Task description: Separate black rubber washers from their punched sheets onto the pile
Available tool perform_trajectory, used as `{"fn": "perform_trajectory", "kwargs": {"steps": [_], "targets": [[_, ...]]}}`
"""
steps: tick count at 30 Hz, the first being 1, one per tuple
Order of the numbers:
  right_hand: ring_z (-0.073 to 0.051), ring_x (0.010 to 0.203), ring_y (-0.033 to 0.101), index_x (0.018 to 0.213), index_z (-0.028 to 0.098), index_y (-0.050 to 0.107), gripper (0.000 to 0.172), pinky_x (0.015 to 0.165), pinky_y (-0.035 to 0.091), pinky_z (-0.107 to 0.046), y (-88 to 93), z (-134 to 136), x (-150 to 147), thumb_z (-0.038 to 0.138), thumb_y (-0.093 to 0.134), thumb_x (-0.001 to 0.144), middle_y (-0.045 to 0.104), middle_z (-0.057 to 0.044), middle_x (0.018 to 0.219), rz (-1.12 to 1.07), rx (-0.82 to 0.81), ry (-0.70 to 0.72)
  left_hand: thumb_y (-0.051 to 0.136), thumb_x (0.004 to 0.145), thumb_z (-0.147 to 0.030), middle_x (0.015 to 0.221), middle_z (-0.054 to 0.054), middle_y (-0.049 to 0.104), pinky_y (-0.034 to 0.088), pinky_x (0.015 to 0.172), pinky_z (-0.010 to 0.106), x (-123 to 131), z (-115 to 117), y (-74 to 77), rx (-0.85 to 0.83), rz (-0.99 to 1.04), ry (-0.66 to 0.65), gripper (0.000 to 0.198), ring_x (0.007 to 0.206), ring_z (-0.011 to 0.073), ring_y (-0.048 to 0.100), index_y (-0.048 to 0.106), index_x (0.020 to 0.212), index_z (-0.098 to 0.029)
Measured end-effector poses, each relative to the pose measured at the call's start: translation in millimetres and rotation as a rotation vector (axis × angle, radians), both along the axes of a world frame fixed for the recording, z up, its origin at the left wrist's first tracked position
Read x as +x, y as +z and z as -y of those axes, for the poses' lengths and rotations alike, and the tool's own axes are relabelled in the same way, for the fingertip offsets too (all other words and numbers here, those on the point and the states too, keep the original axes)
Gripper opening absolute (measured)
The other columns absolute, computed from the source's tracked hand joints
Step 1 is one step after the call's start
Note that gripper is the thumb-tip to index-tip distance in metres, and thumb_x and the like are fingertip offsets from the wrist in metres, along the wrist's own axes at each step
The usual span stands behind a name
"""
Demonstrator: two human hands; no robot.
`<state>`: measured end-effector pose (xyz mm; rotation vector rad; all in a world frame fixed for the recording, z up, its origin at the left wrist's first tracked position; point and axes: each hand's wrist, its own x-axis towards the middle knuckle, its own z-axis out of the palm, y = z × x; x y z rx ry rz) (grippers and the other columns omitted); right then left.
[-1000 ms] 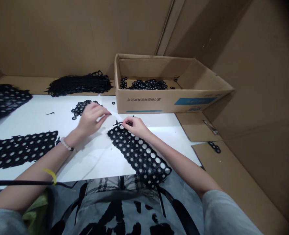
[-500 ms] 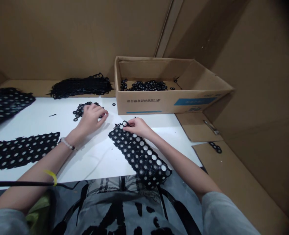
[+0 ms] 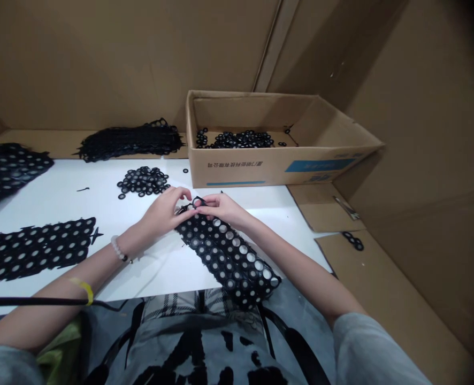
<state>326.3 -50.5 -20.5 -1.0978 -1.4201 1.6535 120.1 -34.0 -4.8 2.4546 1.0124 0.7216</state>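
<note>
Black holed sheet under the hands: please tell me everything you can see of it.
A long, rubber-like black sheet with rows of round holes, white showing through many. It lies diagonally on the white table, its near end past the table edge. The left hand and right hand pinch its far end.

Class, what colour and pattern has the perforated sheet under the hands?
The perforated sheet is black with rows of round holes, as the head view shows.

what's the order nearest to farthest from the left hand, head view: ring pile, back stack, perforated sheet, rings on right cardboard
From the left hand:
1. Perforated sheet, touching, to its right
2. Ring pile, just ahead
3. Back stack, farther ahead
4. Rings on right cardboard, far right
</note>
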Motion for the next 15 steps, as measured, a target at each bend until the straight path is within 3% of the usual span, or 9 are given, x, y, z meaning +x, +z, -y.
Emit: {"fn": "perform_trajectory", "kwargs": {"steps": [3, 5, 11, 15], "targets": [[-0.009, 0.061, 0.052, 0.098, 0.014, 0.068, 0.036, 0.06, 0.042, -0.023, 0.2, -0.4, 0.6, 0.035, 0.074, 0.07, 0.066, -0.001, 0.075, 0.002, 0.004, -0.023, 0.053, 0.088, -0.045, 0.085, 0.003, 0.069, 0.047, 0.07, 0.029, -1.0, -6.0, -0.4, -0.226, 0.091, -0.003, 0.027, 0.078, 0.018, 0.062, 0.062, 0.093, -0.019], [-0.01, 0.063, 0.053, 0.1, 0.015, 0.067, 0.036, 0.062, 0.042, -0.024, 1.7, -0.1, 0.7, 0.035, 0.073, 0.07, 0.065, -0.001, 0.076, 0.027, 0.016, -0.019, 0.055, 0.086, -0.044, 0.079, 0.002, 0.069, 0.046, 0.067, 0.028, -2.4, -10.0, 0.8, -0.266, 0.098, -0.021, 0.028, 0.074, 0.0173, 0.062, 0.065, 0.081, -0.018], [-0.013, 0.067, 0.051, 0.079, 0.013, 0.065, 0.027, 0.066, 0.038, -0.025, 5.4, 0.8, 0.7, 0.037, 0.07, 0.069, 0.059, 0.002, 0.068, 0.135, 0.12, 0.038, 0.054, 0.087, -0.043, 0.077, 0.002, 0.068, 0.045, 0.066, 0.028, -7.5, -15.4, 5.2, -0.151, 0.131, 0.084, 0.028, 0.073, 0.0172, 0.06, 0.064, 0.079, -0.018], [-0.012, 0.065, 0.047, 0.072, 0.015, 0.06, 0.021, 0.065, 0.035, -0.025, 4.4, -0.5, -0.4, 0.034, 0.066, 0.068, 0.053, 0.004, 0.065, 0.148, 0.172, -0.033, 0.054, 0.09, -0.039, 0.092, 0.005, 0.068, 0.043, 0.083, 0.036, -7.1, -9.2, 6.8, 0.153, 0.14, 0.115, 0.022, 0.089, 0.0207, 0.056, 0.063, 0.088, -0.019]]}}
